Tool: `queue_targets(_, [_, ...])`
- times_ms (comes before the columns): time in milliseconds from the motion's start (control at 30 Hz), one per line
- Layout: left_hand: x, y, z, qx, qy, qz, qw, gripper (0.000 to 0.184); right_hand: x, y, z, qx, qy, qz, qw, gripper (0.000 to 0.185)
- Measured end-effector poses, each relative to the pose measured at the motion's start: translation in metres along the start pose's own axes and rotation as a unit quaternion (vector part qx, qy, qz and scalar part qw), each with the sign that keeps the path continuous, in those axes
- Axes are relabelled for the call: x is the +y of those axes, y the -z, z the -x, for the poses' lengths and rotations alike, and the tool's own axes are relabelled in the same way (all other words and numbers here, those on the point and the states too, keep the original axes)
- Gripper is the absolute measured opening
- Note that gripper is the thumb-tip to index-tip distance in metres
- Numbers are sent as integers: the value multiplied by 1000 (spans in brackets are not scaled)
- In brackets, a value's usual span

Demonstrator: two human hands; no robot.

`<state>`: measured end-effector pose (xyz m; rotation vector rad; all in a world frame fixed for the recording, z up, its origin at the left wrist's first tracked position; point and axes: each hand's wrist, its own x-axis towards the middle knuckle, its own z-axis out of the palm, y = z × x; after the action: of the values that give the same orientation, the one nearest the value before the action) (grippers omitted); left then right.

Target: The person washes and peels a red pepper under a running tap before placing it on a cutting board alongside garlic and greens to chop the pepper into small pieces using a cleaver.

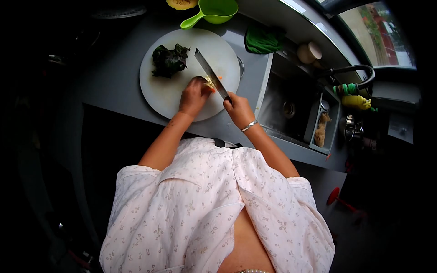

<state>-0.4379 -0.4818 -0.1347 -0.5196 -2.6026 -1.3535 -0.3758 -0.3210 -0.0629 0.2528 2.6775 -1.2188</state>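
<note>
My right hand [240, 111] is wrapped round the handle of a kitchen knife [210, 73]. The dark, broad blade points up and to the left, over a round white cutting board [157, 98]. Beside the blade, the fingers of my left hand [195, 96] are curled together on pale yellow chopped pieces [209, 82]; their kind is too small to tell. Small orange bits [220, 77] lie close to the blade and under my left fingertips. A bunch of dark purple-green leaves [170, 61] rests on the board's upper left, apart from both hands.
Behind the board stand a lime-green pan-shaped strainer [218, 11] and a cut pumpkin piece [182, 3]. A green cloth [264, 38] lies near the sink [277, 98]. Right of the basin are a grey caddy [331, 123], a faucet [359, 68] and a yellow bottle [356, 102].
</note>
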Motion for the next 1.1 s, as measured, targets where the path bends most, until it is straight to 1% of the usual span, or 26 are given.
queue_targets(67, [0, 2, 2, 15, 4, 2, 1000, 21, -5, 7, 6, -6, 3, 16, 1000, 20])
queue_targets(133, [-5, 3, 4, 26, -38, -33, 998, 26, -8, 8, 8, -12, 9, 31, 999, 20])
queue_targets(167, [-7, 1, 5, 25, -38, -32, 998, 26, -9, 8, 9, -24, -2, 51, 998, 19])
queue_targets(233, [-10, -1, 5, -18, -29, -16, 999, 26, -9, 6, 10, -37, -12, 72, 997, 19])
queue_targets(267, [-12, -2, 5, -17, -28, -15, 999, 26, -7, 2, 9, -36, -13, 88, 995, 18])
queue_targets(367, [-12, -4, 5, -15, -39, -16, 999, 24, -8, -4, 7, -37, -12, 113, 993, 18])
queue_targets(400, [-12, -4, 4, -3, -49, -13, 999, 21, -9, -6, 6, -34, -9, 121, 992, 18])
queue_targets(433, [-12, -5, 4, 9, -60, -10, 998, 17, -7, -9, 4, -36, -10, 121, 992, 18])
queue_targets(500, [-11, -7, 4, 9, -51, -13, 999, 17, 0, -16, 0, -18, 9, 130, 991, 15])
queue_targets(567, [-11, -6, 4, 10, -45, -17, 999, 17, 1, -21, -2, -11, 9, 127, 992, 15])
queue_targets(633, [-15, -6, 4, -19, -45, 0, 999, 16, 0, -23, -5, 2, 16, 127, 992, 15])
queue_targets(733, [-14, -9, 5, -1, -33, -4, 999, 14, 2, -26, -2, 9, 23, 138, 990, 16])
queue_targets(767, [-13, -9, 6, 2, -35, -4, 999, 14, 4, -23, -1, 7, 31, 83, 996, 18])
queue_targets(800, [-12, -8, 7, -2, -34, -5, 999, 15, 5, -19, 0, 4, 39, 28, 999, 20])
queue_targets(867, [-13, -7, 5, -4, -33, -7, 999, 15, 4, -11, 2, 4, 30, 22, 999, 21])
queue_targets(933, [-14, -7, 7, 25, -51, -24, 998, 19, -2, -3, 6, 0, 17, 14, 1000, 21])
queue_targets(967, [-15, -5, 10, -1, -32, -27, 999, 26, -7, 1, 6, 6, 20, 31, 999, 20])
queue_targets(1067, [-10, 2, 9, 2, -57, -41, 998, 29, -7, 6, -3, -2, 28, 63, 998, 19])
queue_targets(1100, [-10, 1, 9, 4, -56, -40, 998, 29, -7, 6, -7, -13, 12, 94, 995, 20])
